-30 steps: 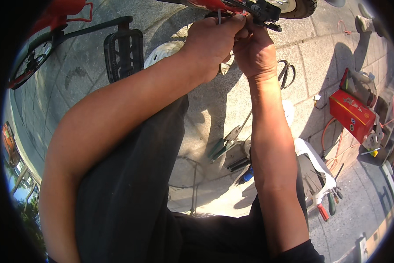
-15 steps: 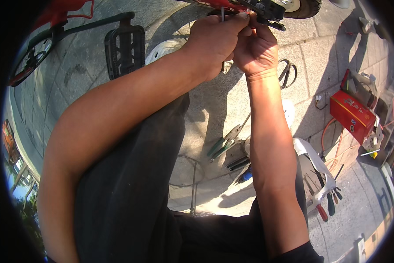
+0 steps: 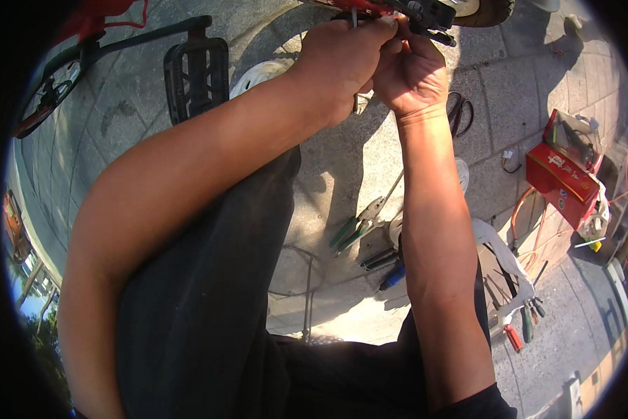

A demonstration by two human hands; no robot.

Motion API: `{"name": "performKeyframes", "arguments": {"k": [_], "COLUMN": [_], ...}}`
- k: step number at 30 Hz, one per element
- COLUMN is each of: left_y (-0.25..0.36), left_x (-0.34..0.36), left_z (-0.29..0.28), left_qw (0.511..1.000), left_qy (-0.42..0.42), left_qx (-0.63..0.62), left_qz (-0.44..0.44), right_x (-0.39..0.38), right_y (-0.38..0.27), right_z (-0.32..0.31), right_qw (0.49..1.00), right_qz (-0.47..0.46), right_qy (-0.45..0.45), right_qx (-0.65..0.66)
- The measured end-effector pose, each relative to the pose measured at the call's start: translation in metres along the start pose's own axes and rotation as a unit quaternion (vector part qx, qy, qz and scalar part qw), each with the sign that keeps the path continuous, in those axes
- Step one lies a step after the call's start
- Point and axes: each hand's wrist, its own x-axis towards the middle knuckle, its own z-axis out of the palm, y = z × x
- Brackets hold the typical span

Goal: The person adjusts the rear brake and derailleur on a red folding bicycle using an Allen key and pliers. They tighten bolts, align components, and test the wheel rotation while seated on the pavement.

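Both hands meet at the top of the view, against a red frame part [image 3: 378,10] and a black mechanism [image 3: 431,15] of a wheeled vehicle. My left hand [image 3: 342,59] is closed around a thin metal tool [image 3: 355,17]; a shaft end shows above the fist and another below, but its kind is unclear. Beside it, my right hand [image 3: 415,80] is palm up with fingers bent and pinched together at the red part. What they grip, if anything, is hidden. A black pedal [image 3: 196,78] on a crank lies left of my left forearm.
Green-handled pliers [image 3: 359,225] and a blue-handled tool [image 3: 393,276] lie on the paving between my legs. Right of my right forearm are black scissors-like loops [image 3: 462,114], a red box [image 3: 565,178], an orange cable [image 3: 525,213] and a red-handled screwdriver [image 3: 513,338]. A tyre [image 3: 492,12] stands top right.
My right hand and forearm have shifted slightly to the right. My left hand stays closed on the thin metal tool at nearly the same place.
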Motion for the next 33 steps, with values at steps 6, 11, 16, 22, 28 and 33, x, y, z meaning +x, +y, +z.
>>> {"name": "performKeyframes", "arguments": {"k": [6,11,16,22,28,33], "left_y": [0.007,0.006,0.010,0.004,0.002,0.009], "left_x": [0.005,0.005,-0.003,-0.004,-0.004,-0.009], "left_z": [0.000,0.004,0.001,0.001,-0.003,0.010], "left_qw": [0.999,0.999,0.999,1.000,1.000,0.999], "left_qy": [0.026,0.025,0.012,-0.005,-0.006,0.022], "left_qx": [-0.018,-0.010,0.033,0.018,0.022,0.025], "left_qz": [-0.026,-0.026,-0.008,-0.012,-0.008,-0.011], "right_x": [-0.014,-0.012,-0.014,-0.007,-0.009,-0.003], "right_y": [-0.008,-0.012,0.001,-0.006,0.010,-0.016], "right_z": [-0.017,-0.030,-0.015,-0.033,0.005,-0.029], "right_qw": [0.992,0.965,0.975,0.992,0.979,0.988], "right_qz": [0.002,-0.092,-0.086,-0.049,-0.105,-0.052], "right_qy": [-0.039,-0.031,0.016,-0.042,0.057,-0.011], "right_qx": [-0.121,-0.244,-0.206,-0.110,-0.165,-0.147]}}
